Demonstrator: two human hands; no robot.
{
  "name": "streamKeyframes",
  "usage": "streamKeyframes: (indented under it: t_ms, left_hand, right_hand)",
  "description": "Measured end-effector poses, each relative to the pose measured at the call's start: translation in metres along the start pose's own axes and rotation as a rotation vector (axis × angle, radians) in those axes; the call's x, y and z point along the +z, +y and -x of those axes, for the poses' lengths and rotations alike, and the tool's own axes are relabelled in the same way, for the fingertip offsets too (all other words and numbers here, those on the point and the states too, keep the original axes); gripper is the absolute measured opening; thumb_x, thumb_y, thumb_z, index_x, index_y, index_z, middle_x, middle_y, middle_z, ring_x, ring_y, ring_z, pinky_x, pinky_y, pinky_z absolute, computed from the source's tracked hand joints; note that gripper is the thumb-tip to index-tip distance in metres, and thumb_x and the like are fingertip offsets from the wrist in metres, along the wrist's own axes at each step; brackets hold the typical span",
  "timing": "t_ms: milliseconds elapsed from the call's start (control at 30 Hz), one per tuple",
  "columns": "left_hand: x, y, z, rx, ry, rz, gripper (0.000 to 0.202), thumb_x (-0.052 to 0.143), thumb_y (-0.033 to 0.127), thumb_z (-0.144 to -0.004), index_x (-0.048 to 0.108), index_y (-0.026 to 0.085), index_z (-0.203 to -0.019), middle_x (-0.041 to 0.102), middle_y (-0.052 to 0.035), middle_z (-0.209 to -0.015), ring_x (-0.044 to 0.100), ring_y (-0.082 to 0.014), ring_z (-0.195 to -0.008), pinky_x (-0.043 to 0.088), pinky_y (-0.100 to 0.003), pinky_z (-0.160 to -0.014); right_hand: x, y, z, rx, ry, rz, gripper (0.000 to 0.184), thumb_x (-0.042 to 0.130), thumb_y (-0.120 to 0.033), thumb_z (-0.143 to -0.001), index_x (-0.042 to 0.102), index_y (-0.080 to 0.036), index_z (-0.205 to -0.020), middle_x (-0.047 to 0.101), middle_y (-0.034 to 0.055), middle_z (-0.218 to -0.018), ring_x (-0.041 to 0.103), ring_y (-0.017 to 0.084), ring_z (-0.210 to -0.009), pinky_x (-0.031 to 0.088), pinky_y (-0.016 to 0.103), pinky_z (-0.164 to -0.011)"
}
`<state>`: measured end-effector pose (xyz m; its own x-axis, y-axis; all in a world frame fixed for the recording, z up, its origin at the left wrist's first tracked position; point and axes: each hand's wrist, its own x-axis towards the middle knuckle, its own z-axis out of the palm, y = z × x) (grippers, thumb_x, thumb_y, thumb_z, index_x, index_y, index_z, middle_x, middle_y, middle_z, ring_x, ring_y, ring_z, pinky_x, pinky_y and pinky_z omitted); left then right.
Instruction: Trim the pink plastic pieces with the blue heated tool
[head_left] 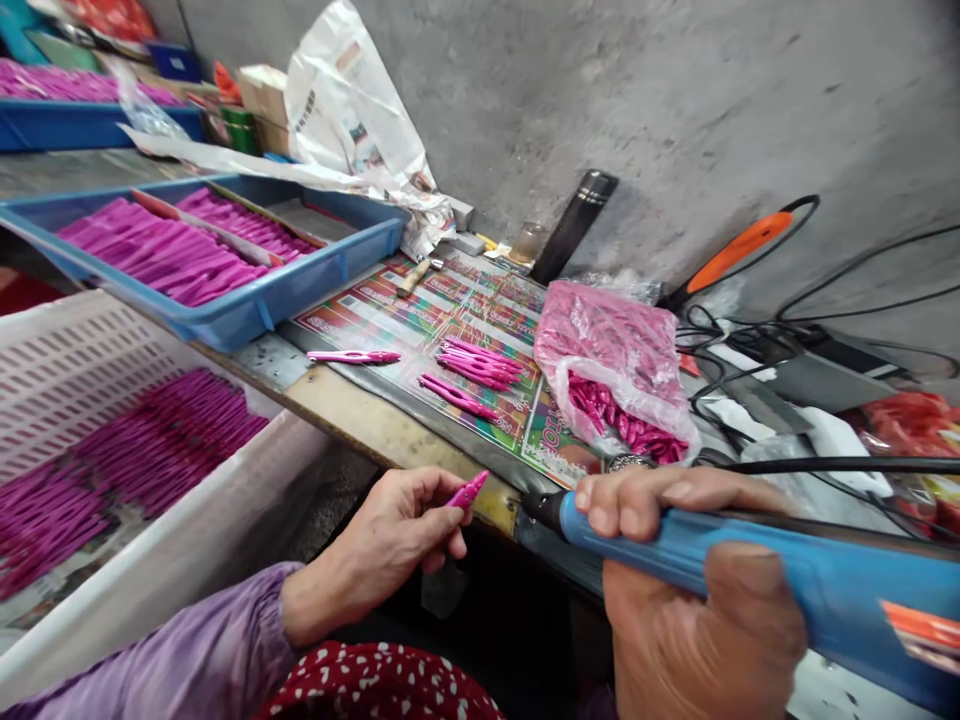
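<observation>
My left hand (390, 545) pinches a small pink plastic piece with a pointed tip (471, 490) between thumb and fingers, above the bench's front edge. Wrapped in my right hand (697, 620) is a blue electric screwdriver (675, 545); its black nose points left toward the pink piece, with a gap between them. A small pile of slim pink plastic pieces (480, 362) lies on the printed mat (405, 315), and a few more lie just in front of it. One pink and white piece (354, 356) rests apart, farther left. A clear plastic bag (611, 340) beside them holds many small glossy pink parts.
A blue tray (292, 290) of pink pieces stands at the left, above a white slotted crate (97, 350) holding more. A small hammer (416, 278), a black cylinder (574, 225) and an orange-handled tool (742, 250) sit toward the wall. Black cables (712, 370) tangle at the right.
</observation>
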<state>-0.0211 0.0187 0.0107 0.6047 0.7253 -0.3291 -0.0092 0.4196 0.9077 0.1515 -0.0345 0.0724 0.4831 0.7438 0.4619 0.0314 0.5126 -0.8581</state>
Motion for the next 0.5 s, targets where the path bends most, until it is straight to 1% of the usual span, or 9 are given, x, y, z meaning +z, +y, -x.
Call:
streamKeyframes:
  t_ms: [100,233,367,500]
  left_hand:
    - [0.004,-0.004,0.005,-0.063,0.049,0.071,0.056,0.076,0.062,-0.072,0.061,0.014,-0.095,0.064,0.0016,-0.064,0.046,-0.0055,-0.045,0.025,-0.016,-0.039]
    - [0.012,-0.013,0.006,-0.155,0.059,0.186,0.049,0.079,0.054,-0.069,0.059,0.016,-0.091,0.065,0.0020,-0.063,0.043,-0.0043,-0.041,0.022,-0.016,-0.037]
    - [0.019,-0.023,0.000,-0.211,0.029,0.381,0.042,0.083,0.043,-0.063,0.059,0.014,-0.083,0.063,0.0020,-0.058,0.044,-0.0031,-0.040,0.027,-0.016,-0.041]
    - [0.023,-0.025,-0.008,-0.250,0.053,0.444,0.035,0.081,0.036,-0.061,0.059,0.013,-0.076,0.064,0.0000,-0.057,0.047,-0.0041,-0.040,0.027,-0.016,-0.042]
  right_hand:
    - [0.003,0.002,0.003,0.013,-0.025,-0.003,0.023,0.070,-0.043,-0.085,0.057,-0.024,-0.085,0.055,-0.0053,-0.065,0.052,0.014,-0.059,0.049,0.034,-0.065]
    - [0.005,0.000,0.005,0.015,-0.052,0.002,0.025,0.069,-0.045,-0.086,0.057,-0.024,-0.086,0.055,-0.0054,-0.066,0.052,0.013,-0.059,0.048,0.034,-0.066]
    - [0.006,-0.002,0.006,0.006,-0.099,0.008,0.028,0.071,-0.049,-0.086,0.057,-0.024,-0.086,0.056,-0.0050,-0.066,0.054,0.014,-0.060,0.048,0.035,-0.066]
    - [0.007,-0.001,0.008,0.009,-0.137,-0.014,0.025,0.071,-0.046,-0.086,0.059,-0.023,-0.087,0.056,-0.0050,-0.066,0.054,0.014,-0.059,0.049,0.035,-0.067]
